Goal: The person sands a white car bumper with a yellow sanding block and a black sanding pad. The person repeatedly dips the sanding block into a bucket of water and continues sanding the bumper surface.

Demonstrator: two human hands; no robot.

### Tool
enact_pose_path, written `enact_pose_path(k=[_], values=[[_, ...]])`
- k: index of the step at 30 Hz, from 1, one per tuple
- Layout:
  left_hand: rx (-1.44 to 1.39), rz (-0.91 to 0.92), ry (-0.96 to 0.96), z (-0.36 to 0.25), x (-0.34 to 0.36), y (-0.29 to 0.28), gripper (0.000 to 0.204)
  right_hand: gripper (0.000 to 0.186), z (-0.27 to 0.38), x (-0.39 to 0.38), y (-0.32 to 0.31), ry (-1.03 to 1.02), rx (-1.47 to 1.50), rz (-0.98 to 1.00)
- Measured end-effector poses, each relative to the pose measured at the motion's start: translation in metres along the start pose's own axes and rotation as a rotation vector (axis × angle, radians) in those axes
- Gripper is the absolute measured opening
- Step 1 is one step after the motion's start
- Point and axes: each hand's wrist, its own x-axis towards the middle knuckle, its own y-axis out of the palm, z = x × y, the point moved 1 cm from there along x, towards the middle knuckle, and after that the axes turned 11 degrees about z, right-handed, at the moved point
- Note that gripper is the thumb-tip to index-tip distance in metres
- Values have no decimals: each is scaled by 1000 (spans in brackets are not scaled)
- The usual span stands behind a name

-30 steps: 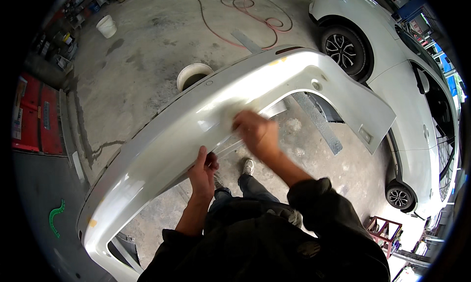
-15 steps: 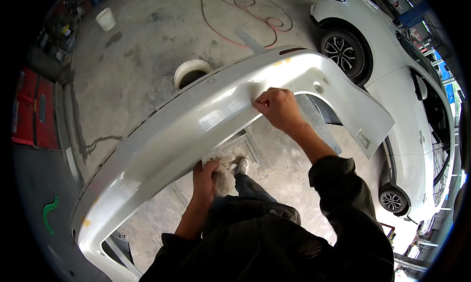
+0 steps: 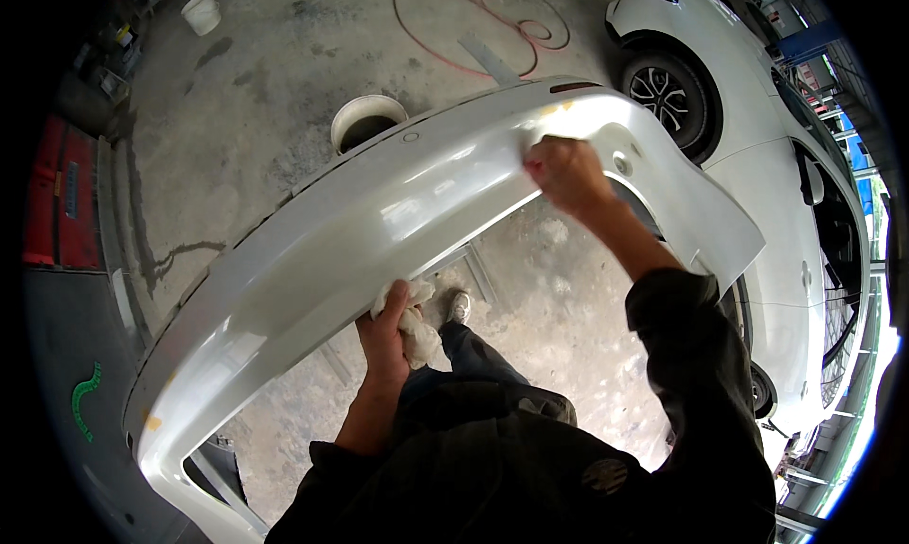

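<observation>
one white bumper (image 3: 312, 260) under right hand (image 3: 568, 172), curled, grip unclear; left hand (image 3: 382, 340) clamped round pale cloth (image 3: 418, 334).

Strong light is coming from around four o'clock, where the rim is burning out to white with blue fringing. The pearly white bumper cover (image 3: 312, 246) is throwing back soft glare patches along its curve, while the dark jacket (image 3: 530, 478) at six o'clock is swallowing detail. Near ten o'clock, stored clutter (image 3: 112, 75) is sinking into dimness. The right hand's grip (image 3: 571, 177) is blurring slightly at two o'clock; straight edges are bending outward, and black vignetting is closing off the corners.
</observation>
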Motion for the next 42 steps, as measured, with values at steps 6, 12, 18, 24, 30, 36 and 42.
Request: enact_pose_path(k=[6,12,18,24,30,36,42], values=[[-32,2,1,0,-2,0,23,9,-18,-12,7,155,23,-60],[-58,-104,31,18,4,-27,29,8,73,-7,20,29,465,-242],[189,-52,54,-10,-7,-13,42,15,68,15,2,247,645,-313],[97,-19,68,-9,-8,-15,40,13,95,18,3,125,651,-327],[131,-34,89,-14,-7,-5,36,14,113,13,14,146,702,-348],[132,-85,137,-8,-6,-6,35,11,73,10,12,301,767,-400],[210,-155,107,9,-2,-41,26,13,104,11,23,173,770,-390]])
